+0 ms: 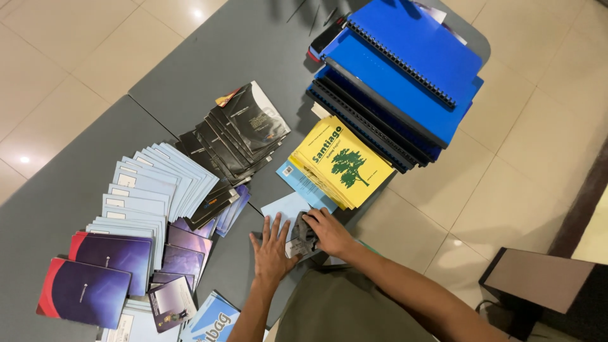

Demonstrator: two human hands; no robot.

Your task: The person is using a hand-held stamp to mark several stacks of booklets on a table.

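Here, right hand [329, 233] gripping booklet [303, 240] (flat), left hand [272, 248] beside

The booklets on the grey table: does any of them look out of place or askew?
Yes. The yellow booklet stack hangs over the table edge, above the floor. The black booklets lie fanned and slipping, not squared. The blue bound folders are piled crookedly. Both hands rest on a small dark booklet.

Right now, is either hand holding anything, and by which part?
The right hand grips a small grey booklet by its upper right edge. The left hand holds nothing; it lies flat on the grey table, beside the booklet.
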